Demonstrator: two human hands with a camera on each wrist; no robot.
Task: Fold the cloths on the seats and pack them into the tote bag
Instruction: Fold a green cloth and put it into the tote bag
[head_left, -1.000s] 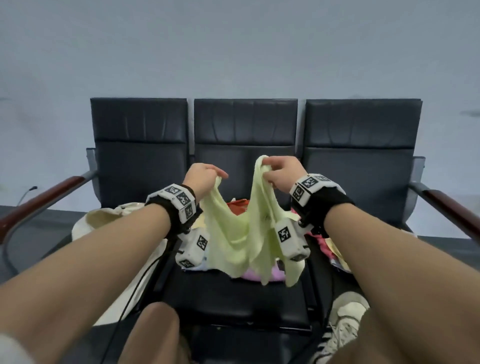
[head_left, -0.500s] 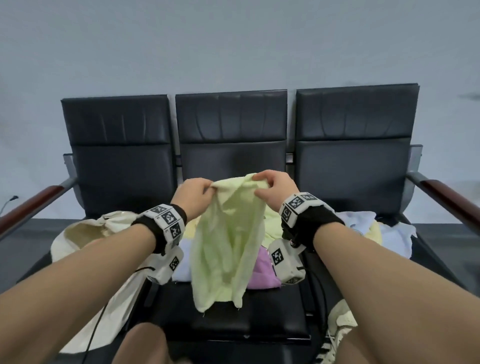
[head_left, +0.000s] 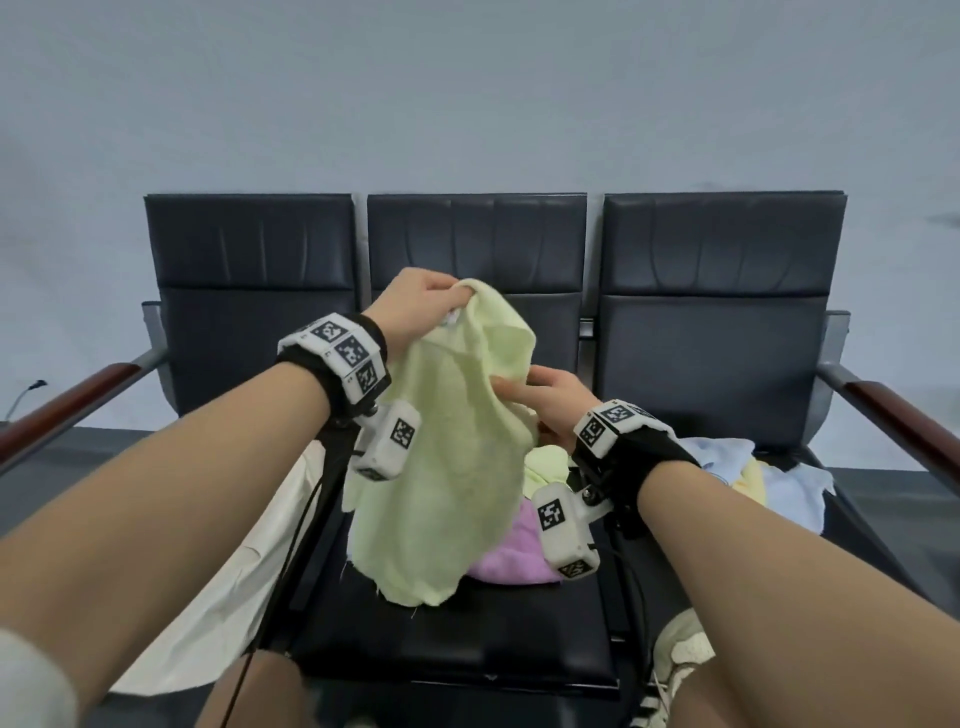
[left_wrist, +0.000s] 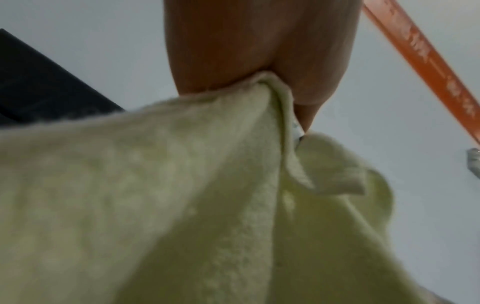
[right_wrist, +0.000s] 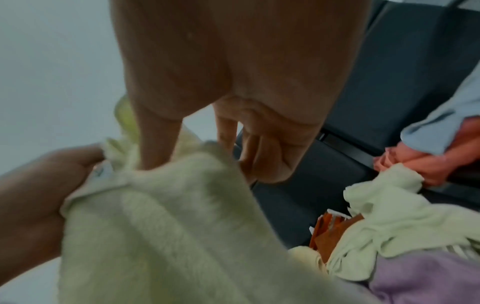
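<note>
Cloth work is mid-fold: the pale green cloth (head_left: 447, 457) now hangs from the left hand (head_left: 415, 304), which has risen above the middle seat (head_left: 452, 639) and pinches one top corner, thumb and fingers closed on the hem; the left wrist view shows the fabric gathered tight into that pinch. Half a second ago both hands held the top edge level, side by side. Since then the right hand (head_left: 545, 400) has dropped lower and come across to the cloth's right edge, its fingers reaching into the fabric. In the right wrist view its fingers (right_wrist: 155, 144) run fairly straight down into a fold of the cloth, so whether it truly grips or only touches I cannot tell.

That shift probably means the cloth is being turned or its hanging side gathered, to bring edges together for the first fold; it is not yet halved. The bottom hem dangles just over the seat, in front of a purple cloth (head_left: 511, 551) lying there.

More unfolded cloths remain: a second pale green one and an orange item beside the purple one, and light blue cloths (head_left: 727, 457) on the right seat. The cream tote bag (head_left: 228, 587) slumps on the left seat, its opening hidden behind the left forearm. Most of the task seems ahead.
</note>
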